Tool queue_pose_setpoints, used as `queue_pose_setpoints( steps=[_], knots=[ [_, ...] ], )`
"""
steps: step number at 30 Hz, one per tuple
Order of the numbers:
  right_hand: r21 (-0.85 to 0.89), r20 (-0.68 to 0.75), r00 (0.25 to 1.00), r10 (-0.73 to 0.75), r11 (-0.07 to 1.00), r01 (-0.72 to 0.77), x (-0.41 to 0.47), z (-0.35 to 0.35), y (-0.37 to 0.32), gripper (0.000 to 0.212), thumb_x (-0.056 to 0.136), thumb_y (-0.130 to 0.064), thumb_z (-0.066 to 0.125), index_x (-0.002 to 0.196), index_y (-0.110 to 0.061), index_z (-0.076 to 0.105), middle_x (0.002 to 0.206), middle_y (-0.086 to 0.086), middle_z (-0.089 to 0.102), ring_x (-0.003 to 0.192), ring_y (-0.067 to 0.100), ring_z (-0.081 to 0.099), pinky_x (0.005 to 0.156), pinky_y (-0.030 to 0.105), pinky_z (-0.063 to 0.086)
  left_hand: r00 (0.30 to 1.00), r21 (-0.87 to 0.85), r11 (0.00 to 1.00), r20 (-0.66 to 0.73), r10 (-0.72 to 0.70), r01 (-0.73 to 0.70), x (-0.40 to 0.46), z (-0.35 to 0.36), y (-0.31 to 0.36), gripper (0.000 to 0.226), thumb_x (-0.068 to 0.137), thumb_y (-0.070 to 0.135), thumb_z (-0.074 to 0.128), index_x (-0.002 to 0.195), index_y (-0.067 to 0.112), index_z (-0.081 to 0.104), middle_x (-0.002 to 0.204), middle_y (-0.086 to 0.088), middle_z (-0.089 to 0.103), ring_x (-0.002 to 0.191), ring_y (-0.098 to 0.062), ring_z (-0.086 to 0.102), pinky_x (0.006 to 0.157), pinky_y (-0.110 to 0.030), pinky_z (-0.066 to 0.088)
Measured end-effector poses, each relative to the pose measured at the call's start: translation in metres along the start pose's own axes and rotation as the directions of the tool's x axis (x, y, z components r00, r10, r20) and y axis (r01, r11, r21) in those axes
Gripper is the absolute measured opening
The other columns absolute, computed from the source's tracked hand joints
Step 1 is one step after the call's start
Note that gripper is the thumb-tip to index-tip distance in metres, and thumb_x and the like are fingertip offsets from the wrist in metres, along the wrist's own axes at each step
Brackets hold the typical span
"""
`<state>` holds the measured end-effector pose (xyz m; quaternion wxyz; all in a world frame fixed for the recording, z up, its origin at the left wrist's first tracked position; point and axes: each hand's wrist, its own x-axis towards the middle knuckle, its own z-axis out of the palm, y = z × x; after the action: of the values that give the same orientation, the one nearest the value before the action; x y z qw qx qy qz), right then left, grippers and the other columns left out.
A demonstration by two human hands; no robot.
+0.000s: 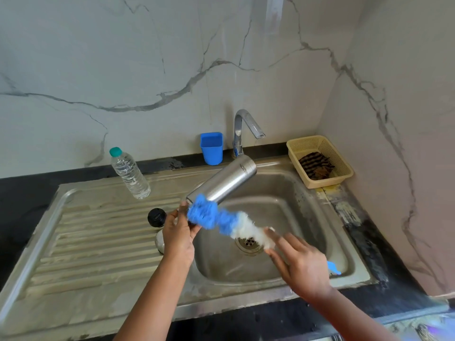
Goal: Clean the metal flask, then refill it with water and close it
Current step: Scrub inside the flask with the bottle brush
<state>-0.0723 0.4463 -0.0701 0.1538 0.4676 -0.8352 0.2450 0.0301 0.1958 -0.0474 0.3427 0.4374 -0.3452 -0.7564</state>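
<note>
My left hand (178,233) grips the metal flask (225,182) near its open mouth and holds it tilted over the sink basin (283,200), base pointing up toward the tap (246,129). My right hand (299,263) holds a bottle brush (221,219) with blue and white bristles; its blue handle end (334,267) sticks out behind the hand. The blue bristle tip sits right at the flask's mouth. The flask's black cap (156,217) lies on the draining board, and a steel piece (160,242) lies just below it, partly hidden by my left hand.
A clear plastic water bottle (129,173) with a green cap stands on the draining board's far edge. A blue cup (211,148) stands behind the sink, left of the tap. A yellow basket (320,161) with a dark cloth sits at the back right corner.
</note>
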Motion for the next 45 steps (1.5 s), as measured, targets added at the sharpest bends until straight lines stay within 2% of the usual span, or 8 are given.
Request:
queue_pose_setpoints(
  steps=[5, 11, 16, 22, 27, 32, 38, 45],
  knots=[
    [0.013, -0.140, 0.890, 0.434, 0.900, -0.437, 0.020, -0.002, 0.022, 0.040, 0.097, -0.045, 0.045, 0.131, -0.029, 0.058, 0.110, -0.006, 0.070, 0.075, 0.021, 0.070, 0.049, 0.024, 0.042, 0.999, 0.002, 0.999, -0.023, -0.041, 0.041, -0.003, 0.004, 0.005, 0.027, 0.091, 0.036, 0.067, 0.091, 0.011, 0.057, 0.080, -0.004, 0.057, 0.059, -0.010, 0.059, 0.048, -0.016, 0.052],
    [-0.075, -0.064, 0.991, -0.116, 0.991, 0.111, -0.010, 0.010, 0.025, 0.039, 0.099, -0.040, 0.047, 0.135, -0.024, 0.051, 0.083, -0.003, 0.060, 0.065, 0.020, 0.061, 0.043, 0.032, 0.047, 0.993, -0.077, 0.991, -0.035, -0.110, 0.107, -0.014, 0.010, 0.001, 0.023, 0.092, 0.034, 0.066, 0.088, 0.012, 0.061, 0.082, -0.006, 0.065, 0.061, -0.010, 0.066, 0.044, -0.015, 0.050],
    [-0.019, -0.189, 0.918, 0.348, 0.933, -0.358, 0.000, 0.006, 0.041, 0.040, 0.097, -0.039, 0.043, 0.132, -0.021, 0.055, 0.094, 0.001, 0.067, 0.067, 0.026, 0.066, 0.040, 0.028, 0.043, 0.988, -0.095, 0.985, -0.042, -0.146, 0.141, -0.015, 0.005, -0.004, 0.032, 0.088, 0.038, 0.070, 0.098, 0.009, 0.063, 0.104, -0.017, 0.067, 0.100, -0.035, 0.063, 0.042, -0.013, 0.049],
    [-0.068, -0.033, 0.997, -0.067, 0.996, 0.064, -0.033, 0.015, 0.044, 0.044, 0.098, -0.036, 0.044, 0.140, -0.022, 0.044, 0.084, 0.001, 0.062, 0.068, 0.025, 0.061, 0.046, 0.033, 0.047, 0.985, -0.098, 0.982, -0.034, -0.167, 0.163, -0.023, 0.007, -0.006, 0.030, 0.089, 0.037, 0.069, 0.094, 0.008, 0.062, 0.090, -0.013, 0.066, 0.078, -0.021, 0.065, 0.044, -0.014, 0.050],
    [0.068, -0.099, 0.876, 0.471, 0.882, -0.467, -0.016, 0.006, 0.036, 0.039, 0.099, -0.044, 0.035, 0.131, -0.026, 0.050, 0.107, 0.000, 0.069, 0.073, 0.026, 0.068, 0.045, 0.027, 0.044, 0.997, -0.012, 1.000, 0.074, -0.014, 0.015, -0.033, 0.007, -0.006, 0.021, 0.090, 0.031, 0.068, 0.095, 0.012, 0.060, 0.081, -0.010, 0.065, 0.061, -0.017, 0.067, 0.054, -0.022, 0.057],
    [0.073, 0.047, 0.997, 0.055, 0.996, -0.058, -0.012, -0.008, 0.031, 0.037, 0.101, -0.045, 0.034, 0.126, -0.028, 0.056, 0.088, -0.008, 0.066, 0.064, 0.017, 0.065, 0.042, 0.027, 0.046, 0.922, 0.171, 0.934, 0.288, 0.258, -0.314, -0.041, 0.001, -0.007, 0.036, 0.079, 0.022, 0.075, 0.112, 0.018, 0.063, 0.097, -0.015, 0.072, 0.076, -0.030, 0.073, 0.068, -0.036, 0.061],
    [-0.045, 0.165, 0.861, 0.481, 0.876, -0.480, 0.014, -0.016, 0.063, 0.036, 0.101, -0.052, 0.031, 0.123, -0.031, 0.050, 0.091, 0.004, 0.072, 0.080, 0.032, 0.068, 0.060, 0.032, 0.042, 0.500, 0.343, 0.379, 0.720, 0.481, -0.859, -0.026, -0.017, -0.009, 0.042, 0.082, 0.029, 0.076, 0.120, 0.018, 0.062, 0.133, 0.001, 0.063, 0.119, -0.012, 0.064, 0.089, -0.029, 0.058],
    [0.075, 0.285, 0.934, 0.214, 0.967, -0.244, 0.027, -0.021, 0.056, 0.039, 0.098, -0.061, 0.022, 0.098, -0.032, 0.048, 0.059, -0.010, 0.052, 0.059, 0.018, 0.059, 0.054, 0.032, 0.041, -0.012, 0.158, -0.519, 0.951, 0.309, -0.840, -0.002, -0.025, -0.007, 0.038, 0.091, 0.034, 0.064, 0.124, 0.019, 0.053, 0.139, -0.004, 0.058, 0.096, -0.020, 0.072, 0.064, -0.036, 0.062]
  ],
)
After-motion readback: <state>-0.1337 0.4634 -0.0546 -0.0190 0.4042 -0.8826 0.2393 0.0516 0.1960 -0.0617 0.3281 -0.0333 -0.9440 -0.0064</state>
